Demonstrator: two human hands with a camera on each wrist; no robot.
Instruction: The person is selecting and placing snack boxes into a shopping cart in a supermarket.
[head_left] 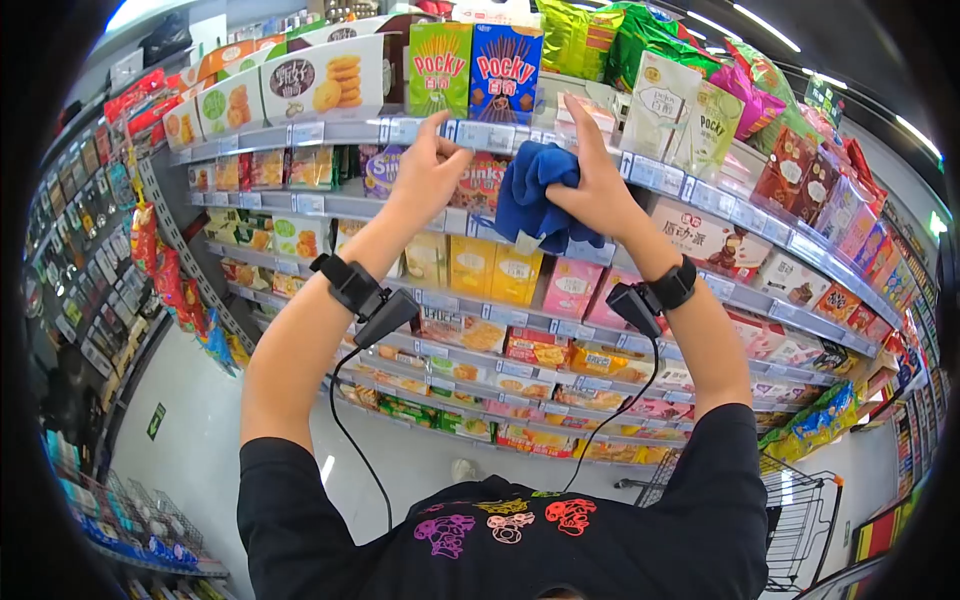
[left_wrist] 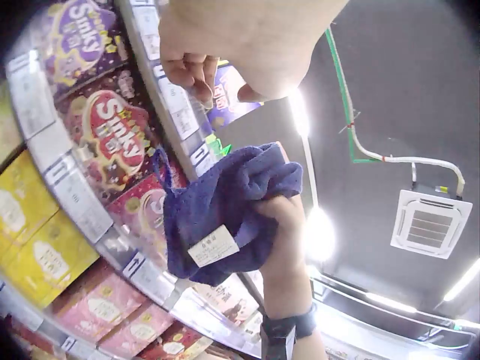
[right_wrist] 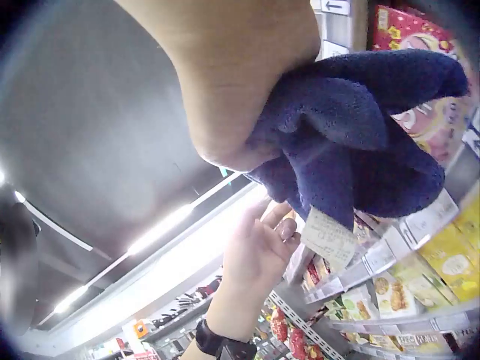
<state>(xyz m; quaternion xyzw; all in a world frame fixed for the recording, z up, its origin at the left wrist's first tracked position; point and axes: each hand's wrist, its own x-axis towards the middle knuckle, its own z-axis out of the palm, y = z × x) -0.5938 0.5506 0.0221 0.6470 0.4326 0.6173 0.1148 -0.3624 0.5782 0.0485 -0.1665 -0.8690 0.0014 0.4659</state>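
Note:
A crumpled blue cloth [head_left: 532,190] with a white label [left_wrist: 214,246] hangs from my right hand [head_left: 598,188], which grips it in front of the shelf. The index finger of that hand points upward. My left hand [head_left: 428,170] holds nothing; its fingers are loosely bent, with fingertips close to the shelf edge just below a green Pocky box [head_left: 439,70]. Beside that stands a blue Pocky box [head_left: 507,76], upright on the top shelf. In the right wrist view, the cloth [right_wrist: 345,142] hides most of the right hand's fingers.
Price labels [head_left: 485,137] line the shelf edges. Cookie boxes [head_left: 325,80] stand to the left on the top shelf, green snack bags [head_left: 650,45] to the right. Lower shelves hold yellow boxes [head_left: 495,270] and more packets. A shopping cart [head_left: 800,515] stands at lower right.

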